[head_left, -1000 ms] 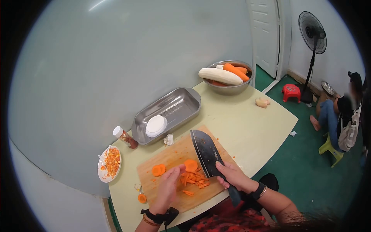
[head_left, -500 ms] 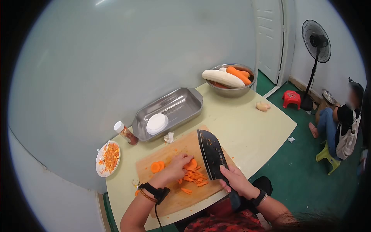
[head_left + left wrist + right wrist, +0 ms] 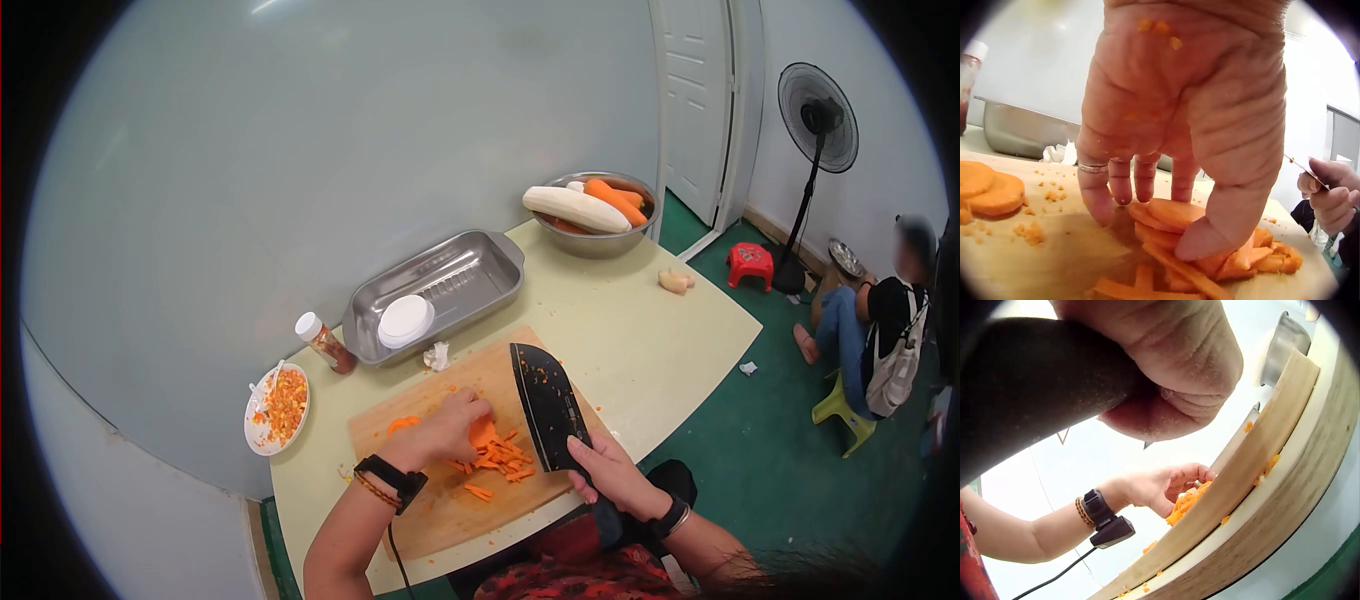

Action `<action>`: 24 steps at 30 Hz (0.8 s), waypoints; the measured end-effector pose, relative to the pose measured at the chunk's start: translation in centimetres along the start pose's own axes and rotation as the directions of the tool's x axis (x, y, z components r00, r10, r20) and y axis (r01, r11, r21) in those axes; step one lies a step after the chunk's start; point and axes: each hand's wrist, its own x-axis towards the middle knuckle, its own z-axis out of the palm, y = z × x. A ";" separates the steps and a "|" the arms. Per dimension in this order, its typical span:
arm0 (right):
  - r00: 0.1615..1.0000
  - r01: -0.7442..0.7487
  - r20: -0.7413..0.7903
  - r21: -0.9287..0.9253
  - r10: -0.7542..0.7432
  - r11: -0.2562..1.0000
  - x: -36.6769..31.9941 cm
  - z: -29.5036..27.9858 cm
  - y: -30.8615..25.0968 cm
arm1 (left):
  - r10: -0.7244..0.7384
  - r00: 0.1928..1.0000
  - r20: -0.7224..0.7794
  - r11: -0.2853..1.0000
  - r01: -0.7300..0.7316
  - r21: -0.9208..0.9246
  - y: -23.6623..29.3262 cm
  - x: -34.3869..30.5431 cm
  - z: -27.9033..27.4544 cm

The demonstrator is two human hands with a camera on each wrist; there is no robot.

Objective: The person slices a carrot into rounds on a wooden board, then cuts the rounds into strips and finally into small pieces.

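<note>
No legible txt, labels or nos. anywhere.

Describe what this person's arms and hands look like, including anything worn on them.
The left forearm and right forearm are sleeveless. The left hand has a thin ring and orange crumbs on its back; its wrist carries a black strapped unit with a black cable, plus a braided bracelet. The right hand has a black band and a thin silver bangle at its wrist.

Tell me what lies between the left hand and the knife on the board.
Loose carrot strips on the cutting board fill the stretch between the left hand, which holds carrot slices, and the knife; the head view shows it.
</note>
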 end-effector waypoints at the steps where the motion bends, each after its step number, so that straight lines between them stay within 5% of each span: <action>1: 1.000 0.001 0.004 -0.001 -0.001 1.000 0.0 0.0 0.0 | 0.004 1.000 -0.013 1.000 -0.004 0.002 -0.1 -0.1 -0.1; 18: 0.999 -0.026 -0.019 -0.008 0.026 1.000 -0.1 -0.5 1.2 | 0.081 0.995 -0.050 0.997 -0.082 -0.017 0.3 -0.8 -0.8; 24: 0.999 -0.034 -0.012 -0.037 0.033 0.999 -0.2 -0.2 1.0 | -0.053 0.989 -0.135 0.990 0.034 -0.136 -0.8 -3.5 -1.9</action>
